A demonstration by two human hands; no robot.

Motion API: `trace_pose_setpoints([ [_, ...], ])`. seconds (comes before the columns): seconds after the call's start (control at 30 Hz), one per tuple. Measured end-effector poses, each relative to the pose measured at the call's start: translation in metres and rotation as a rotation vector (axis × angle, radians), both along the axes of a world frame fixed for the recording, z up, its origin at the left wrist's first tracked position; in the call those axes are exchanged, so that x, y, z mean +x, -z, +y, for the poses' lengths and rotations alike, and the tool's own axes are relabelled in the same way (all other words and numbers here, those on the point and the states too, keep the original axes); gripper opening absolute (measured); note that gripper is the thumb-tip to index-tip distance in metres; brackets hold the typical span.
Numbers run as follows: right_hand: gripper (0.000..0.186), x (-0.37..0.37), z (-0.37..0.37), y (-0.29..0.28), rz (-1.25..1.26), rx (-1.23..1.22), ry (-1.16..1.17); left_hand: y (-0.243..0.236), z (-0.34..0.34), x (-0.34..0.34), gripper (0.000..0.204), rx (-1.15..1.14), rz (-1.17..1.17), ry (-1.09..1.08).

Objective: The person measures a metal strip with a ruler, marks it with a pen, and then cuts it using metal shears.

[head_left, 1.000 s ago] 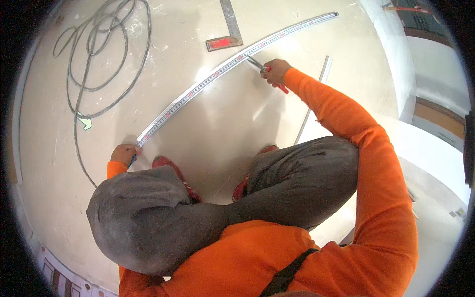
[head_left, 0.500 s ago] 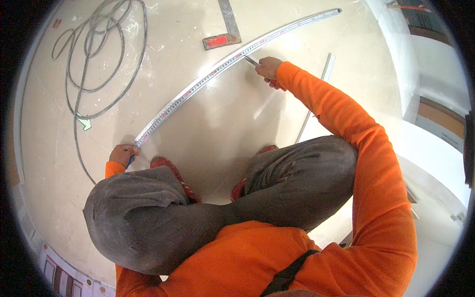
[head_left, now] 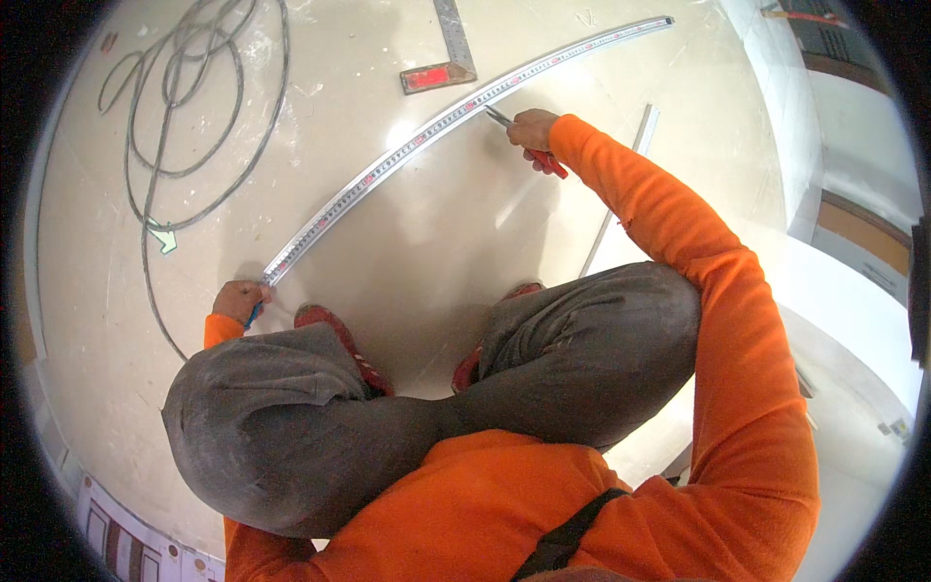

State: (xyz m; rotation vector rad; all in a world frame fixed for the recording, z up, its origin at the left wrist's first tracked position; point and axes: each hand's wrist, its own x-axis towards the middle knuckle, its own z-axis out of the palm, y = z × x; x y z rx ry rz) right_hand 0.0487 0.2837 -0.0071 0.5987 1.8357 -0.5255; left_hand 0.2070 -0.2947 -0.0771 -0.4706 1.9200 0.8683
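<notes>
A long silvery strip with a measuring tape [head_left: 419, 141] along it lies diagonally on the floor, its far end at upper right. My left hand [head_left: 240, 301] is closed on the tape's near end, with something thin and blue showing beneath the fingers. My right hand [head_left: 532, 134] holds a pair of snips [head_left: 498, 117] with red handles. The narrow blades point at the strip near its middle, their tips at or just beside its edge; I cannot tell whether they touch.
Beyond the strip lies a metal try square [head_left: 454, 39] with a red-marked stock. A loosely coiled grey cable [head_left: 278, 116] spreads over the floor at left, beside a pale green arrow marker [head_left: 167, 240]. A slim white strip [head_left: 644, 131] lies right of my right hand.
The snips have drawn slightly right, and their blades and red handles now show more spread. My left hand has stayed at the tape's near end.
</notes>
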Motion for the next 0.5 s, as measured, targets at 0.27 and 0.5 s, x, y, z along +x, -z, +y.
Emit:
trace_pose_setpoints([
  [0.27,0.022,-0.003,-0.003,0.002,0.016,0.001,-0.031,0.006,-0.004,0.003,0.031,0.003,0.003,0.027],
  [0.5,0.022,-0.006,-0.005,-0.003,-0.013,0.007,0.011,-0.004,0.006,0.002,0.029,-0.067,0.029,0.050],
])
